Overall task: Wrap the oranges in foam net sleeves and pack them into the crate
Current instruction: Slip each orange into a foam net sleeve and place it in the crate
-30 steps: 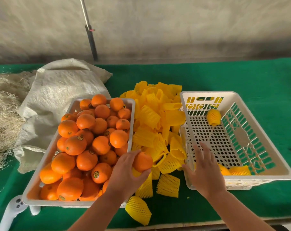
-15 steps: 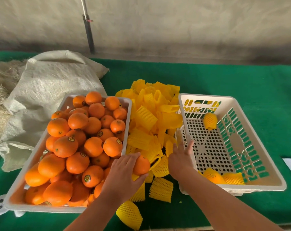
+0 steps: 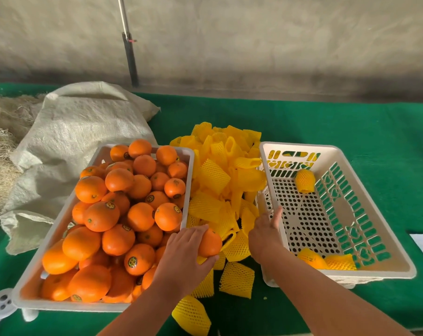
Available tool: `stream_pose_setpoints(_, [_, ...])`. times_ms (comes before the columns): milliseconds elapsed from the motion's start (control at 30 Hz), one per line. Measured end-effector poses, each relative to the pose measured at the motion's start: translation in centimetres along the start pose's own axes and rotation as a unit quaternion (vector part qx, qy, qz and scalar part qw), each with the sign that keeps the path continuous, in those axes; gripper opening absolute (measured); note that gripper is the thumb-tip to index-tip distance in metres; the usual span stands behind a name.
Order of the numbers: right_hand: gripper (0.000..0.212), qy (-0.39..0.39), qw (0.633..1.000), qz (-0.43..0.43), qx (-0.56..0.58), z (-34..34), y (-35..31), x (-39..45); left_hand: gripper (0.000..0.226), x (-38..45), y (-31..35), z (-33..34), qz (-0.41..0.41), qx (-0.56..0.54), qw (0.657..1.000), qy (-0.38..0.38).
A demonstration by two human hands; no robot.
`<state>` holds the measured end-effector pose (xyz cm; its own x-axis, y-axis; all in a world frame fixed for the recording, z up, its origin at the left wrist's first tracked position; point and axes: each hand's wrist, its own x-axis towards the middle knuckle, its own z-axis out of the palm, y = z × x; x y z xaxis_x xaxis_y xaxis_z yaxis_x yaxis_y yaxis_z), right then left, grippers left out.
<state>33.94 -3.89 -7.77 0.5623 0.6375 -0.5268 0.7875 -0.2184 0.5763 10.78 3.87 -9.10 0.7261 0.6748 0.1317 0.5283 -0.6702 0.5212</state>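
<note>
Oranges point(image 3: 123, 209) fill the white tray point(image 3: 31, 287) left of the foam sleeve pile point(image 3: 217, 180), which I take as my landmark. From the head camera I see my left hand point(image 3: 183, 253) at the pile's near-left edge, fingers and thumb curled round one bare orange point(image 3: 209, 242), holding it just past the tray's right rim and above the loose sleeves. My right hand point(image 3: 264, 236) is at the pile's near-right edge, beside the crate's left wall; its fingers reach down among the sleeves, with one finger raised against the crate rim. I cannot tell whether it grips a sleeve. The crate point(image 3: 351, 277) stands right of the pile and holds one wrapped orange point(image 3: 305, 180) at its far end and two more wrapped oranges point(image 3: 327, 260) at its near end. A woven sack point(image 3: 79, 132) lies left of the pile, behind the tray, on the green table cover point(image 3: 351, 127).
</note>
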Motion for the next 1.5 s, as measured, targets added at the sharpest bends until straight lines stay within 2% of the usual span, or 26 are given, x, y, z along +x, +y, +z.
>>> stream_pose_setpoints(100, [0.051, -0.015, 1.0, 0.01, -0.02, -0.3, -0.2, 0.0, 0.079, 0.0, -0.1, 0.0, 0.0, 0.003, 1.0, 0.001])
stream_pose_setpoints(167, [0.039, 0.009, 1.0, 0.007, 0.021, -0.7, -0.1, 0.0, 0.08, 0.1, -0.1, -0.1, -0.001, -0.001, 1.0, 0.001])
stream_pose_setpoints(233, [0.019, 0.065, 0.992, 0.005, 0.106, -0.9, 0.1, -0.3, 0.08, 0.1, -0.1, -0.1, 0.001, -0.003, 1.0, 0.003])
stream_pose_setpoints(267, [0.017, 0.094, 0.984, 0.007, 0.152, -1.1, 0.2, -0.9, 0.08, 0.1, -0.1, -0.1, 0.002, -0.002, 1.0, 0.003])
stream_pose_setpoints(367, [0.016, 0.224, 0.947, 0.008, 0.228, -0.8, 0.3, -3.7, 0.079, 0.1, 0.1, -0.2, 0.006, -0.003, 1.0, -0.001])
stream_pose_setpoints(433, [0.015, 0.334, 0.893, -0.001, 0.301, -0.1, 0.0, -5.3, 0.078, -0.1, 0.5, -0.7, 0.011, -0.006, 1.0, -0.007])
stream_pose_setpoints(467, [0.014, 0.355, 0.863, -0.015, 0.358, 0.2, -0.2, -6.1, 0.078, -0.3, 0.8, -1.0, 0.012, -0.012, 1.0, -0.013])
stream_pose_setpoints(567, [0.01, 0.332, 0.81, -0.05, 0.481, 0.6, -0.9, -8.0, 0.077, -1.5, 2.4, -2.6, -0.006, -0.089, 0.995, -0.053])
stream_pose_setpoints(600, [0.011, 0.323, 0.804, -0.054, 0.497, 0.7, -1.1, -8.4, 0.076, -1.9, 3.1, -3.2, -0.018, -0.129, 0.99, -0.062])
stream_pose_setpoints(667, [0.02, 0.302, 0.815, -0.059, 0.491, 0.7, -1.2, -9.0, 0.073, -2.8, 4.7, -4.1, -0.047, -0.199, 0.976, -0.073])
stream_pose_setpoints(767, [0.035, 0.28, 0.834, -0.083, 0.468, 0.5, -1.0, -9.7, 0.072, -3.7, 6.9, -5.0, -0.126, -0.332, 0.926, -0.13])
stream_pose_setpoints(867, [0.049, 0.26, 0.847, -0.125, 0.445, 0.3, -1.0, -10.0, 0.061, -3.8, 8.5, -5.8, -0.212, -0.449, 0.844, -0.203])
stream_pose_setpoints(1000, [0.064, 0.264, 0.831, -0.167, 0.46, 0.4, -1.0, -10.2, 0.034, -2.3, 10.5, -6.1, -0.338, -0.571, 0.718, -0.211])
stream_pose_setpoints(1033, [0.064, 0.267, 0.826, -0.178, 0.464, 0.4, -1.0, -10.2, 0.034, -2.1, 10.8, -6.2, -0.364, -0.582, 0.695, -0.216])
stream_pose_setpoints(1100, [0.067, 0.268, 0.811, -0.193, 0.483, 0.4, -0.8, -10.4, 0.047, -1.9, 11.2, -6.6, -0.397, -0.578, 0.68, -0.216])
stream_pose_setpoints(1200, [0.071, 0.265, 0.789, -0.183, 0.523, 0.3, -0.7, -10.7, 0.064, -2.0, 11.1, -7.2, -0.377, -0.603, 0.671, -0.208])
stream_pose_setpoints(1267, [0.064, 0.273, 0.78, -0.151, 0.542, 0.2, -0.4, -10.9, 0.069, -1.9, 10.3, -7.4, -0.372, -0.624, 0.663, -0.177])
stream_pose_setpoints(1333, [0.063, 0.271, 0.769, -0.117, 0.567, 0.1, 0.1, -11.2, 0.07, -1.5, 9.4, -7.4, -0.388, -0.666, 0.623, -0.13])
stream_pose_setpoints(1433, [0.069, 0.258, 0.758, -0.093, 0.591, 0.1, 0.2, -11.9, 0.067, -0.8, 8.8, -7.4, -0.389, -0.746, 0.534, -0.076])
stream_pose_setpoints(1467, [0.07, 0.258, 0.755, -0.092, 0.596, 0.1, -0.1, -12.1, 0.063, -0.7, 8.8, -7.3, -0.381, -0.762, 0.52, -0.059])
stream_pose_setpoints(1500, [0.071, 0.26, 0.75, -0.092, 0.601, 0.0, -0.4, -12.3, 0.058, -0.5, 9.0, -7.1, -0.371, -0.767, 0.522, -0.046])
